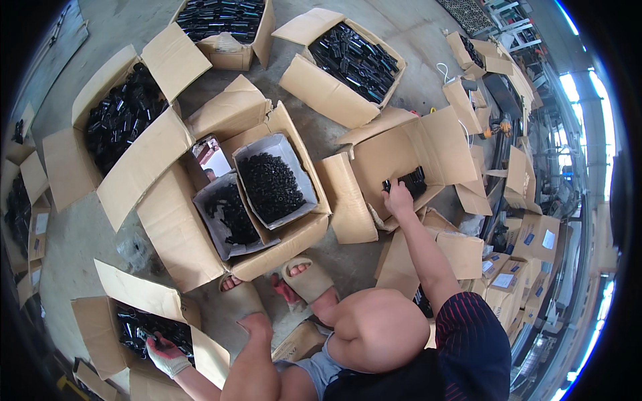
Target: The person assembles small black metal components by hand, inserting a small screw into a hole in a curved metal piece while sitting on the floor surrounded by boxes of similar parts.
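My left hand, in a white and red work glove, reaches into a carton at the lower left. Its fingers curl at the heap of shiny black parts; what lies between them is too small to make out. Over to the right, my bare right hand is inside an open carton. A short black part pokes out of its closed fingers. Beside that hand, black parts lie in a neat row along the carton's bottom.
Ahead of my feet stands a large carton with two lined inner boxes of small black pieces and a phone-like screen. Cartons of black parts surround it. A red glove lies between my sandals. Closed cartons are stacked right.
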A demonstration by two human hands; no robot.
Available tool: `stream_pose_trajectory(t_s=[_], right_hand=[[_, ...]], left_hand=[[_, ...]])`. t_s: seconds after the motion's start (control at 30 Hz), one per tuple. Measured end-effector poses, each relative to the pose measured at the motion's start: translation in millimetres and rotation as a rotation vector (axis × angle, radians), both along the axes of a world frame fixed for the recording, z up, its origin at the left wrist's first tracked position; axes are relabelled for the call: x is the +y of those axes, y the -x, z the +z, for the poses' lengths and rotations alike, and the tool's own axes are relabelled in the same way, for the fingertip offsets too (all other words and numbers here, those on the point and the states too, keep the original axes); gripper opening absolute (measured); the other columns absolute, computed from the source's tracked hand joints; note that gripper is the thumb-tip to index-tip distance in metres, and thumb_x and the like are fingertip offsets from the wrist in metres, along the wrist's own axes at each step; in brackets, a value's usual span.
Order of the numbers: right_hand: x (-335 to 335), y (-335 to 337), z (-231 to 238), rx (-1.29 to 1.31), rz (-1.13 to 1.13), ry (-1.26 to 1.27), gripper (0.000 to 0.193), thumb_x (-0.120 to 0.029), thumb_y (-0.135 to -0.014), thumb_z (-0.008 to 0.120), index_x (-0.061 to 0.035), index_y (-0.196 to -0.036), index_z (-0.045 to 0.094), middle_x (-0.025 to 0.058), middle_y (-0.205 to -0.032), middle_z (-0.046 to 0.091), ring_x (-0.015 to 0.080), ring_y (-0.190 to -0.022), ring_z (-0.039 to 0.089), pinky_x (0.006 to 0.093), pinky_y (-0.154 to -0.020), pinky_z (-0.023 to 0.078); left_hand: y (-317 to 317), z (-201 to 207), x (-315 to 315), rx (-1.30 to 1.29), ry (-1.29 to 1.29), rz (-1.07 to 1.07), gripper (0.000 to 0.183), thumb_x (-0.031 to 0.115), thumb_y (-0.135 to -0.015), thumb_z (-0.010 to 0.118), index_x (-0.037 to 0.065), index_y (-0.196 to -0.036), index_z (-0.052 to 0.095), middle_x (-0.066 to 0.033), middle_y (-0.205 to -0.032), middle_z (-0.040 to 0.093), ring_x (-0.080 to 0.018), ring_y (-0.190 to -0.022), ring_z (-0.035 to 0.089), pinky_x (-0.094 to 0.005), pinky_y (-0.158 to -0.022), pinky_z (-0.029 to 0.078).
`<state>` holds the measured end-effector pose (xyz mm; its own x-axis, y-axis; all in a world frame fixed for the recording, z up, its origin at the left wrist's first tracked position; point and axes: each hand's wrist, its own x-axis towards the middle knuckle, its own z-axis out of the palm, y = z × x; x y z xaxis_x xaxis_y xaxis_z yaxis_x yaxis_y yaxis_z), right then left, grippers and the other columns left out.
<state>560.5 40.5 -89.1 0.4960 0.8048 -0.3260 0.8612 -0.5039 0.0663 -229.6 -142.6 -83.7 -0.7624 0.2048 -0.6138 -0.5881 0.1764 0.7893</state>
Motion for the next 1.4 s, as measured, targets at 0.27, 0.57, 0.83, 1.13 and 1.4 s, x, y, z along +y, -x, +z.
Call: stream_pose_trajectory(t_s=[0.27, 0.57, 0.83, 1.13, 1.4], right_hand=[[5, -12, 12, 0.118, -0.050, -0.108, 0.051, -0.032, -0.080, 0.072, 0.0031, -0.117, 0.066, 0.0269, -0.106, 0.072, 0.0397, -0.103, 0.070, 0.0458, -0.096, 0.054], [29, 13, 8, 0.268, -0.129, -0.007, 0.051, -0.033, -0.077, 0.080, 0.0012, -0.112, 0.065, 0.0231, -0.110, 0.071, 0.0355, -0.103, 0.069, 0.0415, -0.092, 0.054], [17, 20, -19, 0.179, -0.319, 0.022, 0.075, -0.029, -0.071, 0.079, -0.0007, -0.135, 0.050, 0.0270, -0.125, 0.067, 0.0394, -0.120, 0.064, 0.0416, -0.105, 0.050], [-4, -15, -20, 0.477, -0.278, 0.231, 0.060, -0.010, -0.076, 0.076, -0.0069, -0.133, 0.056, 0.0189, -0.126, 0.068, 0.0306, -0.110, 0.068, 0.0372, -0.098, 0.053], [17, 13, 41, 0.724, -0.189, -0.381, 0.045, 0.007, -0.087, 0.068, -0.0068, -0.129, 0.057, 0.0070, -0.111, 0.061, 0.0165, -0.102, 0.063, 0.0303, -0.090, 0.055]], left_hand=[[-88, 96, 68, 0.808, 0.420, -0.215, 0.076, 0.024, -0.091, 0.078, 0.004, -0.155, 0.042, -0.0165, -0.148, 0.053, -0.0296, -0.127, 0.057, -0.0413, -0.109, 0.047], [-144, 126, 116, 0.846, -0.014, -0.423, 0.064, 0.006, -0.099, 0.066, 0.003, -0.157, 0.037, -0.0131, -0.157, 0.044, -0.0238, -0.134, 0.049, -0.0367, -0.110, 0.044], [-158, 117, 115, 0.728, -0.147, -0.563, 0.058, 0.001, -0.098, 0.066, 0.004, -0.152, 0.044, -0.0147, -0.151, 0.052, -0.0226, -0.135, 0.052, -0.0366, -0.110, 0.044], [-161, 116, 122, 0.701, -0.140, -0.714, 0.050, 0.001, -0.096, 0.070, -0.001, -0.143, 0.053, -0.0145, -0.139, 0.061, -0.0220, -0.121, 0.061, -0.0361, -0.107, 0.046], [-183, 131, 130, 0.930, -0.227, -1.115, 0.058, -0.001, -0.089, 0.075, -0.001, -0.142, 0.053, -0.0141, -0.138, 0.062, -0.0222, -0.126, 0.060, -0.0349, -0.106, 0.048]])
